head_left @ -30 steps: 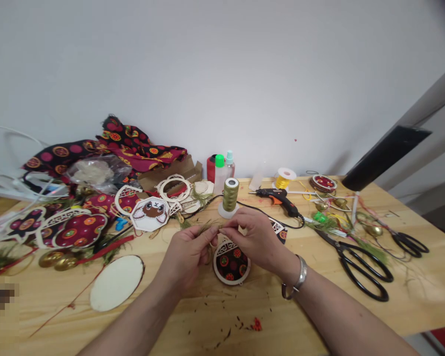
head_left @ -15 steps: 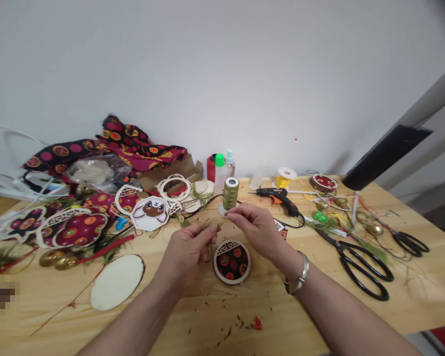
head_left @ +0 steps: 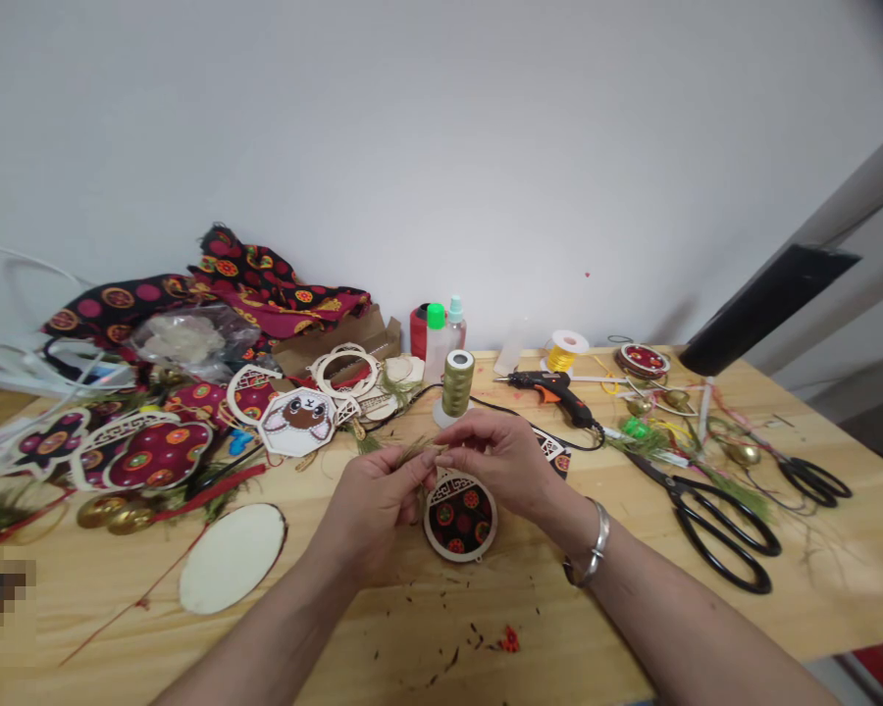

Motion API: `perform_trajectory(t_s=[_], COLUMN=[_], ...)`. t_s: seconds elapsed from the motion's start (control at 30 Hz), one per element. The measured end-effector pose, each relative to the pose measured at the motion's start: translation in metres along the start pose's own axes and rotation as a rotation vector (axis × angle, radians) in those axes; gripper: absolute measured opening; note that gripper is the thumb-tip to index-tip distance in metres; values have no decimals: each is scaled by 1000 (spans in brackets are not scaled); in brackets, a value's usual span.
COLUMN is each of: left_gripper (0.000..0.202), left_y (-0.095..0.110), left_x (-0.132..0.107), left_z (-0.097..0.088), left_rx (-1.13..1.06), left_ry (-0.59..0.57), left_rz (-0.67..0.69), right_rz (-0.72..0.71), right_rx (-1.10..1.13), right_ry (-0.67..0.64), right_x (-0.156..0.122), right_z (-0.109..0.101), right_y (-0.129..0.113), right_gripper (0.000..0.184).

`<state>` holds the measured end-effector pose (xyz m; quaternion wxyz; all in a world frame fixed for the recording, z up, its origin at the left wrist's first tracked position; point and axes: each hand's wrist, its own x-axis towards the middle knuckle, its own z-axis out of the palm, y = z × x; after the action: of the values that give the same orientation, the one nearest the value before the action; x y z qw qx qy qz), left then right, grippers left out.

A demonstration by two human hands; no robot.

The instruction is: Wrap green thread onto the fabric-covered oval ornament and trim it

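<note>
Head view, the only one on offer: both hands meet right above the round ornament (head_left: 460,515), which lies flat on the worktop (head_left: 603,588). The left hand (head_left: 374,495) has its fingers pressed together on a small tuft of olive thread (head_left: 412,453), just up and left of the ornament. The right hand (head_left: 501,461) comes in from the ornament's upper right, its grip pinching what looks like the same thread, fingertips nearly touching those of the left.

Risk, as a judgement: the strands are thin and loose, so a slack pinch could let the tuft fray or drop onto the ornament. The olive spool (head_left: 457,384) stands upright just behind the ornament, and a sharp tug on a strand running to it could tip it toward the glue bottles (head_left: 441,338). The glue gun (head_left: 555,390) lies to the ornament's upper right with its black cord trailing near the right wrist; a snagged bracelet (head_left: 593,557) might drag it. The big scissors (head_left: 713,525) lie well apart, far right of the ornament.
</note>
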<state>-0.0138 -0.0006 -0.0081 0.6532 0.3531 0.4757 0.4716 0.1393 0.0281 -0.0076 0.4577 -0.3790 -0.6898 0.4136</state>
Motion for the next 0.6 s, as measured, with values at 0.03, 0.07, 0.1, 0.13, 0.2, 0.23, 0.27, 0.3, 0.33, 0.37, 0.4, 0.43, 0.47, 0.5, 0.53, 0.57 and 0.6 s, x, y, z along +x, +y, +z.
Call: perform_trajectory(t_s=[0.03,0.07,0.1,0.13,0.2,0.23,0.27,0.3,0.33,0.37,0.4,0.43,0.47,0.5,0.53,0.57,0.6], left_gripper=[24,25,25,25,25,24,24,23,22,22,22,22,22,23,23,24,25], left_y=[0,1,1,2,3,4,4,4,4,4,4,4,4,4,4,5,5], left_x=[0,-1,-2,-2,-3,-3,-4,-4,-4,-4,-4,-4,-4,-4,-4,-4,-4], left_z=[0,0,1,1,1,1,2,2,2,2,2,2,2,2,1,1,1], left_rx=[-2,-2,-3,-5,-14,-22,-32,-43,-54,-64,-72,-78,-84,-91,-99,-107,-118], left_ry=[-7,-14,-17,-18,-17,-19,-22,-26,-31,-37,-44,-52,-62,-73,-84,-98,-111], left_rz=[-6,-13,-19,-25,-29,-31,-33,-38,-43,-48,-51,-52,-49,-46,-43,-44,-48], right_rz=[-14,-26,-34,-38,-36,-33,-33,-39,-48,-61,-76,-94,-113,-130,-144,-154,-160], right_rx=[-6,-11,-12,-10,2,9,12,9,-1,-17,-35,-56,-77,-101,-126,-153,-178], right_ry=[0,1,-1,-1,8,15,20,24,25,24,23,25,29,35,43,51,60], right_x=[0,0,0,0,0,0,-1,-1,-2,-2,-3,-3,-3,-3,-3,-2,-2], right_z=[0,0,-1,0,0,1,1,2,2,2,3,3,2,2,2,1,0], right_y=[0,0,-1,-1,-1,-1,-1,-1,-1,0,0,0,0,0,0,0,-1], right_gripper=[6,3,2,2,3,4,5,5,6,7,8,9,11,11,12,12,13])
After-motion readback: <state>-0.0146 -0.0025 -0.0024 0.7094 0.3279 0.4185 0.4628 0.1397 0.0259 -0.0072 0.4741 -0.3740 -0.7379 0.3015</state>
